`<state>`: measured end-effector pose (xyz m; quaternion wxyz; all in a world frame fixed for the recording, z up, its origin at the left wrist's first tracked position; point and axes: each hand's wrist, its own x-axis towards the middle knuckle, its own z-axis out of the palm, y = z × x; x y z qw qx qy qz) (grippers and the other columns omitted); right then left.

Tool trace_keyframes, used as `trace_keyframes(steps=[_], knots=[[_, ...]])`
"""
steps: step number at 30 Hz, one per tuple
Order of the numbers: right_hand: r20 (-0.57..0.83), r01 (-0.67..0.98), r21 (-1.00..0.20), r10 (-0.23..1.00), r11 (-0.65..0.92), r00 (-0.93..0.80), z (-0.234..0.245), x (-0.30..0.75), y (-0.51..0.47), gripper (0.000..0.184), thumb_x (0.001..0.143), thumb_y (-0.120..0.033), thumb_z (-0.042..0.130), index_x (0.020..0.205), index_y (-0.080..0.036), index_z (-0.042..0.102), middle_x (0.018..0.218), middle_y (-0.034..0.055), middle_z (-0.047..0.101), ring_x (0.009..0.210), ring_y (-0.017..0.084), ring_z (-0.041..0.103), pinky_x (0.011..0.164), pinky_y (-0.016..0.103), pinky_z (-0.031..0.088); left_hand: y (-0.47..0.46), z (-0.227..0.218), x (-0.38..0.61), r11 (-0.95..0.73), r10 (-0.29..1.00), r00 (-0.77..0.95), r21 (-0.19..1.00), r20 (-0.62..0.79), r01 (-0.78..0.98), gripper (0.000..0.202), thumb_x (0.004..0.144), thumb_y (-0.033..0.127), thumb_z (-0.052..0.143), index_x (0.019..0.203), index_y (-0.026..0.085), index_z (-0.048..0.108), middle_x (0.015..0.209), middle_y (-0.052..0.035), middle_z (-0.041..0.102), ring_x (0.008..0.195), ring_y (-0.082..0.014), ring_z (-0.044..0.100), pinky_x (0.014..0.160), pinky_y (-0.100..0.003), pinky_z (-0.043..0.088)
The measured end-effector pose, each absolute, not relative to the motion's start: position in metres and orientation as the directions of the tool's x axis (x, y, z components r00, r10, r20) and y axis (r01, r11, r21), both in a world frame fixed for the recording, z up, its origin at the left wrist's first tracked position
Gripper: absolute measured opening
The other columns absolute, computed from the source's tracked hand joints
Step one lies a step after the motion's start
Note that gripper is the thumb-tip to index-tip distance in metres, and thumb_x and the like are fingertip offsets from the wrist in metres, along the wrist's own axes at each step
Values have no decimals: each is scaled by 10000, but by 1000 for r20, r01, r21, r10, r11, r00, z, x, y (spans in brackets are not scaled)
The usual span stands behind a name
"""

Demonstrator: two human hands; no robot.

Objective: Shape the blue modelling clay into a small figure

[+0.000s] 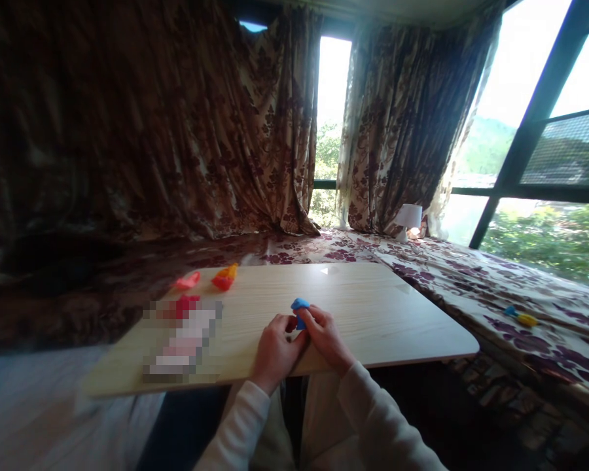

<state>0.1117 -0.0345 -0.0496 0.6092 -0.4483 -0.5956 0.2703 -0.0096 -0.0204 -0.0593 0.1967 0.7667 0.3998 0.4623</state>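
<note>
Both my hands rest together at the near edge of a light wooden tabletop [373, 307]. My left hand [275, 350] is curled, its fingers pinched around a small red bit that I cannot make out. My right hand [326, 337] is closed on a small blue soft piece [299, 305] that sticks up between the two hands. On the far left of the tabletop lie an orange piece [225, 277], a pink piece [188, 281] and a red piece [187, 304].
A blurred-out patch [184, 343] covers part of the tabletop's left side. Floral bedding [495, 288] surrounds the table, with small blue and yellow bits [520, 317] on it at the right. A white lamp [408, 219] stands by patterned curtains and large windows.
</note>
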Motion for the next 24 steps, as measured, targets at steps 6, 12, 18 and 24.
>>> trace_keyframes(steps=[6, 12, 18, 24], knots=[[463, 162, -883, 874, 440, 150, -51, 111, -33, 309, 845, -395, 516, 756, -159, 694, 742, 18, 621, 695, 149, 570, 654, 262, 455, -22, -55, -11, -627, 779, 285, 681, 559, 379, 123, 757, 278, 575, 767, 174, 641, 722, -21, 600, 699, -148, 571, 676, -264, 451], [430, 110, -902, 887, 417, 170, -49, 109, -34, 261, 787, -406, 597, 740, -158, 662, 654, -4, 606, 643, 150, 575, 589, 250, 456, -20, -59, -11, -630, 773, 279, 636, 570, 445, 91, 740, 260, 591, 747, 172, 613, 730, -16, 594, 707, -153, 568, 675, -269, 433], [459, 115, -888, 876, 446, 146, -49, 111, -35, 265, 837, -382, 545, 781, -158, 673, 694, 6, 620, 667, 150, 573, 629, 262, 454, -22, -58, -10, -624, 779, 276, 653, 563, 430, 121, 740, 293, 607, 744, 172, 620, 721, -10, 592, 698, -148, 562, 670, -260, 425], [435, 120, -899, 889, 420, 146, -48, 111, -35, 287, 840, -394, 528, 784, -154, 675, 713, 14, 630, 681, 154, 565, 667, 276, 453, -19, -60, -11, -618, 786, 262, 699, 560, 360, 154, 763, 308, 589, 801, 170, 647, 727, -15, 609, 696, -147, 564, 668, -256, 430]])
